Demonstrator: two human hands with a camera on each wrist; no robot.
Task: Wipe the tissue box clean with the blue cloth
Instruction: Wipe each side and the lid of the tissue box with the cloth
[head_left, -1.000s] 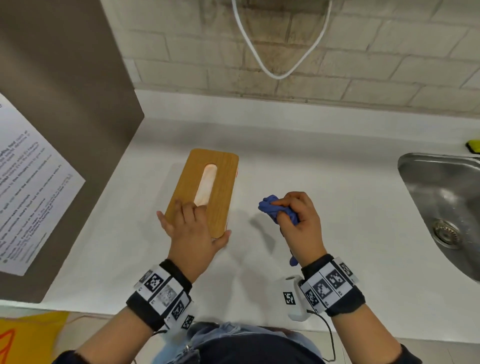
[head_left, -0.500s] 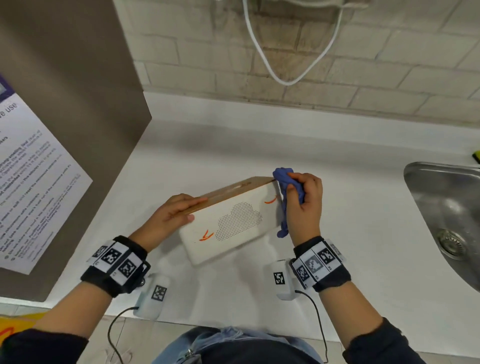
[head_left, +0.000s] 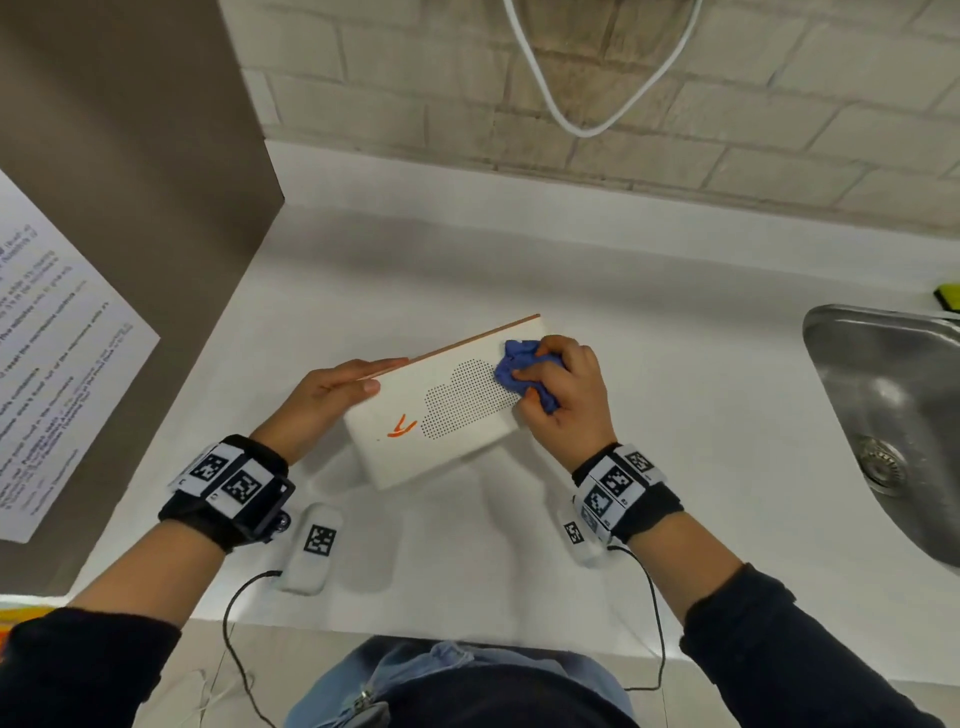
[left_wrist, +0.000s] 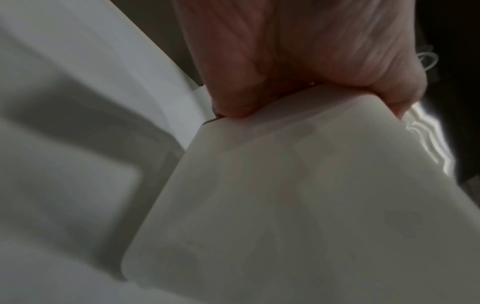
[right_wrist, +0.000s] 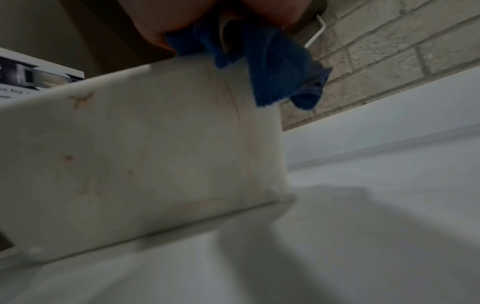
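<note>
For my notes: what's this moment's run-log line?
left hand holds tissue box tilted | right hand presses blue cloth on side | orange mark remains

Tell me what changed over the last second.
The tissue box went from lying flat, wooden lid up, to tipped on edge by the left hand. The right hand brought the blue cloth onto its white side. The cloth stayed gripped; the orange mark remains.

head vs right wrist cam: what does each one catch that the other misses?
Head only: the left hand gripping the tilted tissue box at its wooden lid edge, the dotted cloud pattern, the sink.

Right wrist only: faint orange smudges low on the box's face.

Both: the blue cloth bunched in the right hand against the box, the brick wall.
</note>
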